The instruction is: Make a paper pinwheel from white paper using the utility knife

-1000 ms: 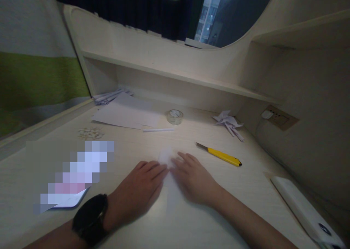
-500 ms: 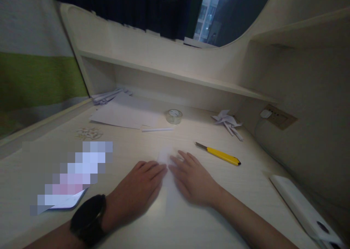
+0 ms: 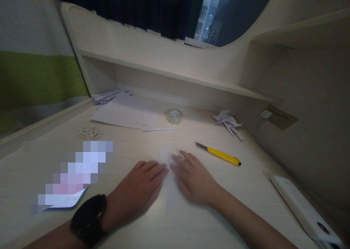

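Note:
A small piece of white paper (image 3: pixel 164 156) lies on the desk, partly hidden beneath my fingers. My left hand (image 3: pixel 142 181), with a black watch (image 3: pixel 89 220) on its wrist, rests palm down, its fingers close together and their tips on the paper's left side. From the right, my right hand (image 3: pixel 193 176) touches the paper, palm down with its fingers stretched out and slightly apart. The hands almost meet at the fingertips. Beyond my right hand lies a yellow utility knife (image 3: pixel 222 156), its blade out and pointing left. A thin white paper tube (image 3: pixel 158 129) lies past the paper.
A roll of clear tape (image 3: pixel 175 116) and white paper sheets (image 3: pixel 123 112) lie toward the back. Folded paper pinwheels (image 3: pixel 226 121) rest back right. At left are a small pale pile (image 3: pixel 89 133) and a phone (image 3: pixel 71 198), mostly blurred out. A white device (image 3: pixel 300 205) stands right.
Both hands keep nearly the same place on the paper. The right fingers have shifted very slightly to the right.

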{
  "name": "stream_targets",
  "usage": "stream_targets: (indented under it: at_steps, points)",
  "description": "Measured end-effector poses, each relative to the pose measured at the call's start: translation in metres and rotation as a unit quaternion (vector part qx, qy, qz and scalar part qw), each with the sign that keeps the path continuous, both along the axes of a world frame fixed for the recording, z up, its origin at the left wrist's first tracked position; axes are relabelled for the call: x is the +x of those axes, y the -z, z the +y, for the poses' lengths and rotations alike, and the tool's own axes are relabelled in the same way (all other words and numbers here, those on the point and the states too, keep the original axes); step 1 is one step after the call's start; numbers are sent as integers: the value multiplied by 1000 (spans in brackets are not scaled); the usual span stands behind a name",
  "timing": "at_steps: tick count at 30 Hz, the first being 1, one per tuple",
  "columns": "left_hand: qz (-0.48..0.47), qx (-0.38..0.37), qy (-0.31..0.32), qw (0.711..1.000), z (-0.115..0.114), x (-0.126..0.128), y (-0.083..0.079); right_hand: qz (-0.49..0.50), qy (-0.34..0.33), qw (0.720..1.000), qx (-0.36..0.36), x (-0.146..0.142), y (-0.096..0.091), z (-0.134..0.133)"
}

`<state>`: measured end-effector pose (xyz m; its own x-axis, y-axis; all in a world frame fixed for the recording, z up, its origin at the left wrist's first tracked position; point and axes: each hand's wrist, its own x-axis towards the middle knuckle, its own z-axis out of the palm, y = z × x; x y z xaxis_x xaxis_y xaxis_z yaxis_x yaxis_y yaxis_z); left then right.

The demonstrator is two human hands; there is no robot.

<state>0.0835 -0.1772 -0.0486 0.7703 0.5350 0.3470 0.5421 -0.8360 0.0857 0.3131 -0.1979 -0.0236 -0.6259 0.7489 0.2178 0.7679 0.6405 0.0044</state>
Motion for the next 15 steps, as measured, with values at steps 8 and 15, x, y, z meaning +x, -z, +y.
stream_targets:
  at_steps: [8,15]
  points:
    - [2,-1,-4,1000,-1,1,0,-3,9,1000,-7,0,1,0]
    - [14,-14,-7,1000,-1,2,-1,-10,-39,999,-27,-2,0,0]
